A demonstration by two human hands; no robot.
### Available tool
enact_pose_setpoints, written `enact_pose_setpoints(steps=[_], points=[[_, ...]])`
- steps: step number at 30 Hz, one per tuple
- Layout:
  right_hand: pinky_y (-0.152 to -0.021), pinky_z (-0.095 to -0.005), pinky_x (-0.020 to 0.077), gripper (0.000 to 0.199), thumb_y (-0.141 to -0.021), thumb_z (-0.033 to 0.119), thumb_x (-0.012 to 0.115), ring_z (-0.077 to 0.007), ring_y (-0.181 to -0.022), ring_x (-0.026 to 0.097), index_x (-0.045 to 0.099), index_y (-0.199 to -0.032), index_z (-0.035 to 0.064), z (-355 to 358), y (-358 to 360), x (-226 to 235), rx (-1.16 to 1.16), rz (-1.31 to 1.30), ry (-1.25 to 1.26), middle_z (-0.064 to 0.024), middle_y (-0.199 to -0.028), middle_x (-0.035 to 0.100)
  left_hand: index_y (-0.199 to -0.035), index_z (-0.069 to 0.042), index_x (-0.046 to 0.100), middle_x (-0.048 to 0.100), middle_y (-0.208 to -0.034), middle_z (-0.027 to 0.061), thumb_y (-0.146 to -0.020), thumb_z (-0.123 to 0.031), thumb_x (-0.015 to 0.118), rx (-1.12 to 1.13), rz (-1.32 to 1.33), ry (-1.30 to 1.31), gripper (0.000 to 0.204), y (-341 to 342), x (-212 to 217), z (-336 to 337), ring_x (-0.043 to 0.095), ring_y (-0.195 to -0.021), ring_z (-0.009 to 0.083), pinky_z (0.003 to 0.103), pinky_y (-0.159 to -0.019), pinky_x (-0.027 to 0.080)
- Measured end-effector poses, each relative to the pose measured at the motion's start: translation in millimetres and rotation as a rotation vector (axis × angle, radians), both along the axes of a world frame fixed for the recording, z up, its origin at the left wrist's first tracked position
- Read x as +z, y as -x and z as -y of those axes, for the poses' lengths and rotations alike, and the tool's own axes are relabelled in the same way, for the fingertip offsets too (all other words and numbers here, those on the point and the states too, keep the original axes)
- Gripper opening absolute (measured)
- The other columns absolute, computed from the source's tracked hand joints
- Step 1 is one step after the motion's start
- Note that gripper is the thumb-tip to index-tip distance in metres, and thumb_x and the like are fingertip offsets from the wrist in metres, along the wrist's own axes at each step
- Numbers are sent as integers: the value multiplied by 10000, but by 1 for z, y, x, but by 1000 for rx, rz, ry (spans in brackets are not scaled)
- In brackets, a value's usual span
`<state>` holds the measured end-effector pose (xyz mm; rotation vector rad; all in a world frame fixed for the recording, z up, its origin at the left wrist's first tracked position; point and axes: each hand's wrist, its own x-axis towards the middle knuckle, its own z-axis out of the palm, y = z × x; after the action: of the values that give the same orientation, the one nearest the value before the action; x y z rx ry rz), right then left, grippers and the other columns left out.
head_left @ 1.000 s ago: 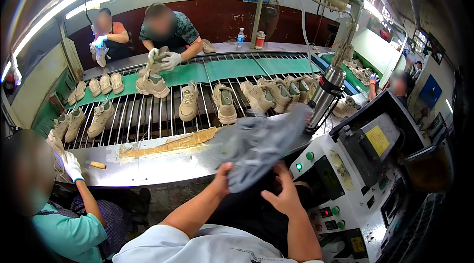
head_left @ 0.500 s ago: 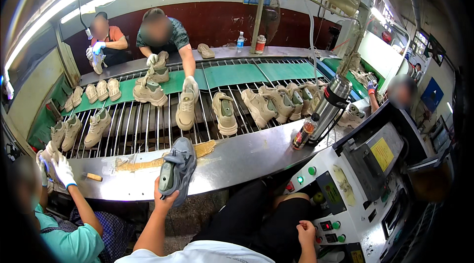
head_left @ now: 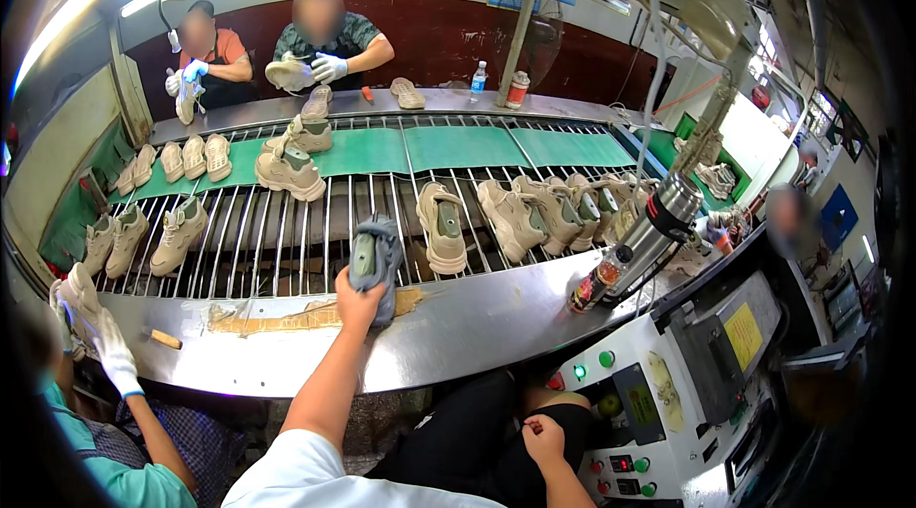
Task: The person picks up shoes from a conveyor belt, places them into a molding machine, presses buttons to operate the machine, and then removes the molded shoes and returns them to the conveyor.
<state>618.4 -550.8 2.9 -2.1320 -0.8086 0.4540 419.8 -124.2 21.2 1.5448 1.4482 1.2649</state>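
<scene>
A grey shoe with a green last inside is gripped at its heel end by my left hand. It is over the near edge of the metal-rod conveyor, toe pointing away from me; whether it touches the rods I cannot tell. Just right of it stands a beige shoe on the rods, also with a green last. My right hand is closed, fingers curled, beside my dark-clothed thigh, and nothing shows in it.
More beige shoes line the conveyor at right and left. A steel flask and a drink bottle stand on the metal ledge. At right is a control panel. Gloved co-workers handle shoes across the conveyor and at my left.
My left hand has carried the grey shoe forward to the conveyor. My right hand has shifted left. The far co-worker has drawn back, and the beige shoe they were touching is off the rods.
</scene>
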Motion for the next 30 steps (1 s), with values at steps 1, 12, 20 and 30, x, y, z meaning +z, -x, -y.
enact_pose_setpoints(steps=[1, 12, 20, 30], points=[[-617, -291, 514, 115, -740, 100, 673, -195, -638, 641, 677, -830, 28, -17, 2, 9, 61, 27, -22, -89, -724, 649, -1255, -27, 468, 527, -1219, 169, -607, -254, 805, 34, -47, 53, 765, -9, -1, -16, 567, -1075, 340, 406, -923, 446], [-619, -332, 511, 120, -756, 144, 643, -231, -654, 632, 684, -844, 72, -233, 12, 14, 558, 164, -106, -87, -748, 642, -1255, -29, 410, 469, -1165, 186, -628, -312, 810, 59, -141, -206, 796, -73, -49, -72, 472, -1097, 402, 495, -922, 389], [-638, -434, 506, 162, -776, 246, 614, -315, -706, 641, 617, -793, 86, -376, 11, 5, 795, 310, 6, -110, -732, 643, -1325, -6, 352, 402, -1274, 222, -702, -368, 776, -64, -166, -157, 836, -75, -53, -90, 399, -1205, 412, 489, -1018, 326], [-517, -410, 492, 162, -705, 245, 660, -294, -558, 615, 563, -682, 117, -391, 24, -22, 573, 488, -90, -74, -605, 612, -1326, 45, 338, 426, -1270, 202, -879, -221, 623, 178, 368, -252, 593, -70, -4, -209, 418, -1190, 300, 419, -1047, 300]])
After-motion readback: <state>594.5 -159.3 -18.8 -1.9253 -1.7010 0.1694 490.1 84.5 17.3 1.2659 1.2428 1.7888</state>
